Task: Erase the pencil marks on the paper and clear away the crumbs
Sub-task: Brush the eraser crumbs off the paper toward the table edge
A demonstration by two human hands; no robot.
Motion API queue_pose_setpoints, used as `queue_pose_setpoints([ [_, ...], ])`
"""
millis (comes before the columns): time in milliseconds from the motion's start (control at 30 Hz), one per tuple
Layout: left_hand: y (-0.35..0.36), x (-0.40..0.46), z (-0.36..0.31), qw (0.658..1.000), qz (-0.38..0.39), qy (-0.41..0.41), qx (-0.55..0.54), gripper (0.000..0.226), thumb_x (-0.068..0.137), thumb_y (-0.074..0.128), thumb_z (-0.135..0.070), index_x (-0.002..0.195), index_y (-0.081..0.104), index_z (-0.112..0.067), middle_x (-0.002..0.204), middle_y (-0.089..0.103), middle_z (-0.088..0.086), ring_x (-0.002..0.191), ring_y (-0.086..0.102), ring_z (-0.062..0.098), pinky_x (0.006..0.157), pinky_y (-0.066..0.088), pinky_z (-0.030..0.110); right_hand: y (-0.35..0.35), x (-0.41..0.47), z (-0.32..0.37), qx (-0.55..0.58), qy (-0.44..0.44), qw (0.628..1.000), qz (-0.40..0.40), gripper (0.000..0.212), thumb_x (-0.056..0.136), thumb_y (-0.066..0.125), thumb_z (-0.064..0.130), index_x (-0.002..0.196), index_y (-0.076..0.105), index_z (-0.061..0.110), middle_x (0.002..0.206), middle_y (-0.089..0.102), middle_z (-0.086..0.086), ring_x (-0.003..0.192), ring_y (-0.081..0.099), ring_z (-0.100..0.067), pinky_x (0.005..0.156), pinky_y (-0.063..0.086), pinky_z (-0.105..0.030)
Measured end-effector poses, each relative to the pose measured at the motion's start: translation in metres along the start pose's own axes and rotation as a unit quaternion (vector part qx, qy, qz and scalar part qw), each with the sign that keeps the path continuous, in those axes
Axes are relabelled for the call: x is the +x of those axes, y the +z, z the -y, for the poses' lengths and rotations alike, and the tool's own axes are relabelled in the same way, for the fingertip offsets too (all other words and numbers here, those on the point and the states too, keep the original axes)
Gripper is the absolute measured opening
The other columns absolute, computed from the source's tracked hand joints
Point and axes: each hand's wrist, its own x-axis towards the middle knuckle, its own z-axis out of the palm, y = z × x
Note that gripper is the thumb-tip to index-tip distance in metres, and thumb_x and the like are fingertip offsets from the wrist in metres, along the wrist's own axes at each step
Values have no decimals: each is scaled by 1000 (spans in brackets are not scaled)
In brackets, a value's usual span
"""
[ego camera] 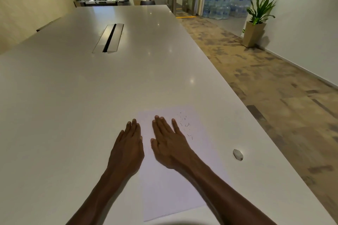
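A white sheet of paper (175,192) lies on the white table (73,106) near its front right edge. Dark eraser crumbs (185,124) are scattered over the paper's upper right part. My right hand (170,142) lies flat on the paper, fingers stretched out, just left of the crumbs. My left hand (128,148) rests flat at the paper's left edge, fingers together, holding nothing. A white eraser (238,154) lies on the table to the right of the paper, apart from both hands.
The table's right edge (243,107) runs diagonally close to the eraser, with carpet floor beyond. A metal cable hatch (108,38) sits in the table's middle, far ahead. A potted plant (256,22) stands by the right wall.
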Motion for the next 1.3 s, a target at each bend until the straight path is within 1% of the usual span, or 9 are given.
queue_pose_setpoints([
  [133, 0, 0, 0, 1000, 3, -5, 8, 57, 96, 23, -22, 145, 40, 0, 155, 34, 12, 144, 32, 25, 115, 28, 40, -12, -4, -41, -36, 64, 997, -25, 89, 86, -11, 49, 160, 11, 4, 169, 6, -10, 157, 4, -21, 122, -15, -44],
  [267, 1, -1, 1, 1000, 2, -5, 14, 57, 96, 21, -23, 143, 43, 0, 153, 37, 13, 141, 37, 26, 113, 29, 40, -29, -16, -68, -57, 113, 992, -4, 94, 81, -18, 50, 160, 4, 4, 170, -2, -9, 157, -3, -19, 122, -16, -42],
  [433, 0, 1, 0, 1000, 5, -5, 9, 57, 96, 21, -23, 146, 39, -1, 155, 33, 11, 144, 31, 23, 115, 24, 38, -40, -44, -27, 8, 15, 1000, -5, 71, 101, -5, 49, 160, -1, 9, 168, -10, -4, 156, -11, -13, 124, -16, -38],
  [567, -1, 0, 0, 1000, 4, -2, 1, 53, 99, 24, -21, 146, 37, 0, 155, 32, 12, 145, 30, 24, 116, 22, 38, -26, -60, -2, 40, -50, 997, 43, 80, 91, -9, 51, 161, -2, 13, 167, -14, 1, 154, -16, -10, 124, -17, -34],
  [700, 0, 0, 1, 1000, 12, -3, 5, 59, 97, 20, -26, 147, 37, -1, 156, 31, 11, 145, 29, 23, 116, 22, 37, -21, -53, -24, 11, -32, 998, 46, 82, 89, -11, 52, 161, 0, 12, 168, -10, 0, 156, -12, -12, 123, -19, -33],
  [867, -1, 0, 0, 1000, 4, -4, 6, 56, 97, 23, -24, 143, 43, 0, 153, 37, 12, 142, 35, 25, 113, 27, 39, -26, -40, -74, -26, 6, 1000, -8, 94, 89, -23, 57, 159, 11, 6, 169, 3, -7, 157, 4, -21, 124, -11, -36],
  [1067, -1, 1, -1, 1000, 2, -7, 3, 59, 97, 20, -26, 144, 42, -1, 154, 35, 11, 143, 34, 25, 114, 25, 38, -37, -79, -50, 32, -85, 996, 17, 61, 108, 16, 41, 161, 2, 14, 169, -10, 4, 154, -16, -4, 126, -11, -32],
  [1200, -2, 1, 0, 1000, 0, 0, 6, 60, 96, 18, -28, 143, 44, 1, 152, 37, 13, 141, 36, 26, 113, 26, 39, -35, -104, -47, 19, -136, 987, 80, 61, 108, 16, 40, 161, -1, 17, 169, -12, 7, 152, -19, 0, 125, -13, -30],
  [1300, -3, 0, -1, 1000, 2, 4, 5, 62, 96, 17, -29, 140, 47, 2, 151, 40, 14, 139, 39, 29, 110, 31, 42, -37, -89, -67, -2, -127, 989, 76, 62, 108, 13, 45, 161, 1, 16, 169, -9, 6, 153, -18, 0, 125, -12, -30],
])
